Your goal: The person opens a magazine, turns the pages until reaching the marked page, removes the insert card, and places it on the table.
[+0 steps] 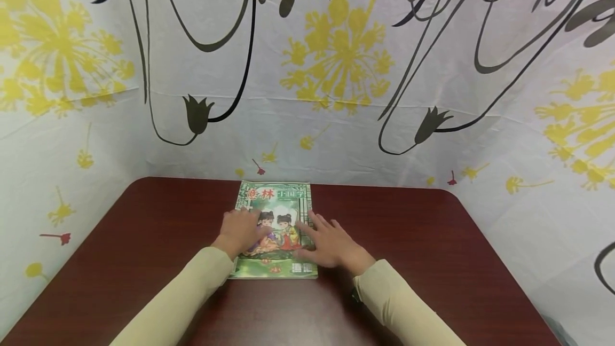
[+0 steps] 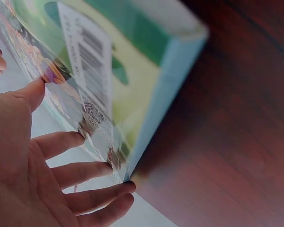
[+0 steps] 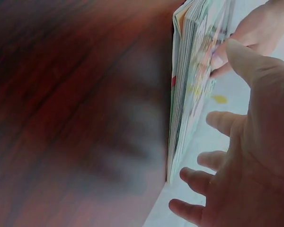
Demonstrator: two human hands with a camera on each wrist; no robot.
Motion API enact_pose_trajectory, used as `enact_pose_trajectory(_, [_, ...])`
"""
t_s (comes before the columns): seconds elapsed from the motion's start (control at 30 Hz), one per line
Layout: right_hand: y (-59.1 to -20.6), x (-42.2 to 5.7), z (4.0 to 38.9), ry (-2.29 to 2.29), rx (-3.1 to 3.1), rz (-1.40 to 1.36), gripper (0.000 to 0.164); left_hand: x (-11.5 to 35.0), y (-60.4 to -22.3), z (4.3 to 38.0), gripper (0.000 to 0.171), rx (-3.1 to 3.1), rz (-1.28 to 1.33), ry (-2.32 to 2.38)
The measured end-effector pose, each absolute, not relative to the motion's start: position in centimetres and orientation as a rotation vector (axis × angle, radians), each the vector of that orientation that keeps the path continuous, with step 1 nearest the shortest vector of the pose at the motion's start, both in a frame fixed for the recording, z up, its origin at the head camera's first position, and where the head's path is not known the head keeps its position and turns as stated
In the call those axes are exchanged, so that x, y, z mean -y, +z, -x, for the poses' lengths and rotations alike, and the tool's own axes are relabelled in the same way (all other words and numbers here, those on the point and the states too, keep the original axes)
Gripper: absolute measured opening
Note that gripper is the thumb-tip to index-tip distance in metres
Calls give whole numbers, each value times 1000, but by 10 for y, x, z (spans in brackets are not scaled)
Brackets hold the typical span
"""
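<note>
Centrally, toward the far side of a dark reddish-brown bench, a thick illustrated book lies flat, cover up, between my two hands. The head view gives the whole cover: large Chinese characters across the top, two cartoon figures with dark hair buns below, and a mostly green ground. My left hand lies over its left side, and my right hand reaches in over its right edge. The hands are apart, fingers loosely spread, and neither is clamped on anything.

From the left wrist, I get what the head view does not: the pale blue spine, a clear barcode and a small patterned square. My left fingertips are at the cover and the spine side.

From the right wrist, the layered page edges appear, a little uneven at one corner. My right fingers are spread beside them; whether they touch the book I cannot tell.

Only the head view takes in my pale yellow sleeves and, behind, the full white cloth printed with yellow blooms and dark, curling stems.
</note>
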State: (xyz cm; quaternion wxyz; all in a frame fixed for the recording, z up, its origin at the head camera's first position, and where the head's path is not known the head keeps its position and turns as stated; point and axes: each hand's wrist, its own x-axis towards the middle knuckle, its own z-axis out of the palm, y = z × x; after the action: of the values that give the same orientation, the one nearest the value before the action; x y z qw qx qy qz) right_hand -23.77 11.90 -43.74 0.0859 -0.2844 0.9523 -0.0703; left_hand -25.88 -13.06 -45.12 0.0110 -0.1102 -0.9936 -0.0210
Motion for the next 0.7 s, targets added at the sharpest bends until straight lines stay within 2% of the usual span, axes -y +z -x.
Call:
enact_pose_trajectory(0.4, [-442,-122,239,-157,-2776,940,77,115,-451,259,65,3076,376,-59])
enact_pose_trajectory(0.7, [-439,-131,240,-168,-2737,904,79,108,-449,258,69,3079,386,-83])
